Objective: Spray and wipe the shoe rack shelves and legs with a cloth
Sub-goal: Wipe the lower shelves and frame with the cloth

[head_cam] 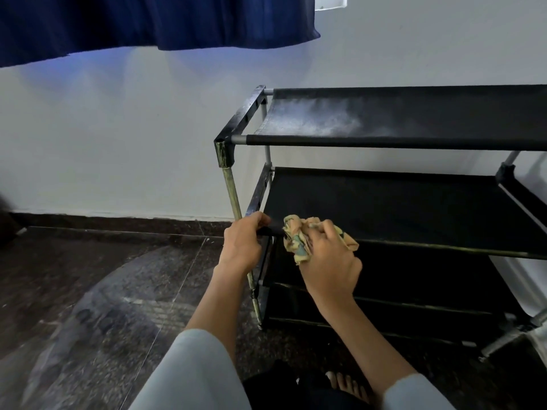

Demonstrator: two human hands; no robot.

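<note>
Now our left hand (242,242) grips the shoe rack (384,202) front bar; beside it our right hand (328,261) squeezes the crumpled yellowish cloth (297,239); top shelf (399,113) looks dusty-white.

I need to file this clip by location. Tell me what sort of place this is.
Probably a room in a home, perhaps near an entry. A black shoe rack stands against a plain white wall, a dark blue curtain hangs above, and the floor is dark speckled stone.

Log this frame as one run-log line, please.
phase: wiping second shelf front rail | left hand: grips rail end at corner | right hand: holds crumpled yellowish patterned cloth on rail | black fabric shoe rack: top shelf dusty
</note>
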